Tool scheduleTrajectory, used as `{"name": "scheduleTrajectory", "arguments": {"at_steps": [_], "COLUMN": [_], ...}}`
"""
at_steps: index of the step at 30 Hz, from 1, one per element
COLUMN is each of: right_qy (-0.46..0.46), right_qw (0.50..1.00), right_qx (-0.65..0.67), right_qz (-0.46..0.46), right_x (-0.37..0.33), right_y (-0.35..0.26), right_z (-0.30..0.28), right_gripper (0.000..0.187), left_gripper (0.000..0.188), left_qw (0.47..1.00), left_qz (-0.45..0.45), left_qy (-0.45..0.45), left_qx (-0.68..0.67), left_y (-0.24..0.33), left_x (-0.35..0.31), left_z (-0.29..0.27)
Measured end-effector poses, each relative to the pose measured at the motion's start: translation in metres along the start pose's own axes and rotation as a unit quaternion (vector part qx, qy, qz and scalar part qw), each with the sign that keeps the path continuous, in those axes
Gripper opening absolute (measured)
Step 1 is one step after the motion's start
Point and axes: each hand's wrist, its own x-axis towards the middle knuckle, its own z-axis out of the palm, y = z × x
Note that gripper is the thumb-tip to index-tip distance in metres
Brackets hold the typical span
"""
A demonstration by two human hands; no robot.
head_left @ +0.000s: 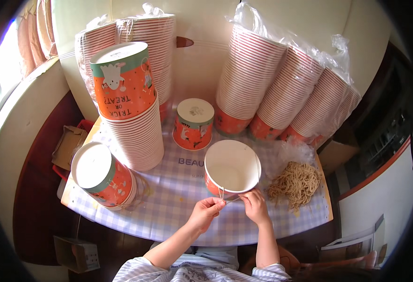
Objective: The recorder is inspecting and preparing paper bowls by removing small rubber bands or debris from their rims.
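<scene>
Left hand [206,212] pinching thin string [222,192] at the open paper bucket's [234,175] near rim, right hand [256,207] up against that rim, can't tell its grip, bucket on the checked worktop [169,207], tangled cord pile [298,183] right alongside

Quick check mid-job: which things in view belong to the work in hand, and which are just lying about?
Part of the work:
open tub, right hand at its rim
string, pinched in left hand
string pile
tub stack and bagged tubs, likely supplies

Seemingly just lying about:
cardboard box, lower left
red crate, far left
</scene>
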Motion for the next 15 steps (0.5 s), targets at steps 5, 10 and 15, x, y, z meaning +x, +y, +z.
{"name": "scheduleTrajectory", "arguments": {"at_steps": [5, 10, 15], "right_qy": [-0.078, -0.031, 0.008], "right_qw": [0.993, 0.997, 0.999], "right_qx": [-0.076, -0.058, -0.030], "right_qz": [-0.043, -0.049, -0.038], "right_x": [0.002, -0.009, -0.011], "right_y": [-0.017, -0.053, -0.052], "right_z": [0.006, 0.027, 0.035], "right_gripper": [0.024, 0.013, 0.008], "left_gripper": [0.006, 0.007, 0.007], "left_qw": [0.998, 0.998, 0.998], "left_qz": [0.008, 0.008, 0.007], "left_qy": [0.062, 0.061, 0.062], "left_qx": [0.001, -0.012, -0.015], "left_y": [0.000, 0.002, 0.010], "left_x": [0.007, 0.009, 0.011], "left_z": [-0.005, -0.001, -0.006]}}
